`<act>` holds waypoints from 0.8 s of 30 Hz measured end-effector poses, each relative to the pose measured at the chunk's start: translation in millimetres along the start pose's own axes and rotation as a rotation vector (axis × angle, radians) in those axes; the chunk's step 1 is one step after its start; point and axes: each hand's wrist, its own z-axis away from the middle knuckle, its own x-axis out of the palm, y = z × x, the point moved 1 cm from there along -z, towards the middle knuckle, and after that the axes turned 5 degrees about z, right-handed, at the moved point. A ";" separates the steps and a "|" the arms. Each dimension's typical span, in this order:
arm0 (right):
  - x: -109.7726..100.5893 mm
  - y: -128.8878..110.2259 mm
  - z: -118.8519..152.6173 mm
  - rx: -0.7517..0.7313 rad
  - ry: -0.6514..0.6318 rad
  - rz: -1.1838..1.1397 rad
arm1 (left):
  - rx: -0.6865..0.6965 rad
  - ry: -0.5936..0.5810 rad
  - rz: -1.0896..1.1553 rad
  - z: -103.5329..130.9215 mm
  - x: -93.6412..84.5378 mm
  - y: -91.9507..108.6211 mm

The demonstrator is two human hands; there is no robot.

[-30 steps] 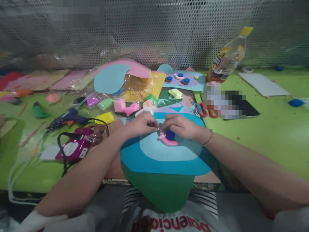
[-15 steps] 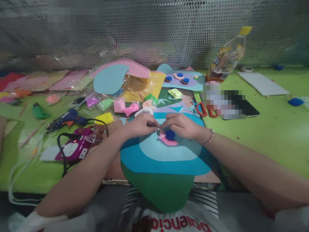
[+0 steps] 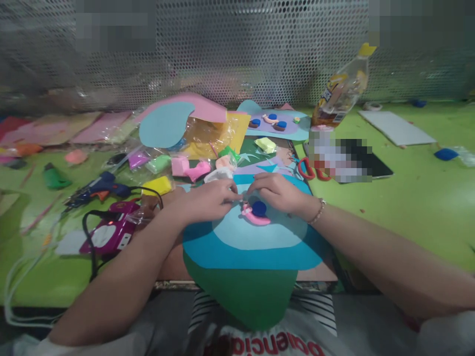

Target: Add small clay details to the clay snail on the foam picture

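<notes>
- A green paper sheet [image 3: 245,296] hangs over the near edge of the green table [image 3: 419,198], with a blue paper shape [image 3: 208,247] and a light blue paper shape [image 3: 267,235] layered on top.
- The pink clay piece [image 3: 253,217] lies on the light blue shape, a dark blue clay ball [image 3: 259,208] resting on it.
- The left hand [image 3: 208,200] and right hand [image 3: 278,190] meet fingertip to fingertip just beside the pink clay, pinching something too small to make out.
- Near the left edge sit a magenta device [image 3: 107,235] and a blue glue gun [image 3: 100,187].
- Red scissors [image 3: 306,168] lie right of the hands.
- Toward the far edge, a plastic bottle [image 3: 343,91] leans at a tilt.
</notes>
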 end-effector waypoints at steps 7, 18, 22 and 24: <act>0.0 -0.8 -0.7 0.006 -0.043 0.002 | -0.040 -0.078 -0.128 4.4 -1.6 16.5; 1.3 0.3 -0.1 0.012 -0.051 0.012 | -0.025 -0.096 -0.224 6.7 3.1 20.8; 2.6 2.0 0.1 -0.016 -0.045 0.019 | -0.006 -0.073 -0.215 7.5 8.5 21.2; 3.0 2.3 0.1 -0.020 -0.047 0.023 | -0.020 -0.057 -0.219 8.1 12.2 21.6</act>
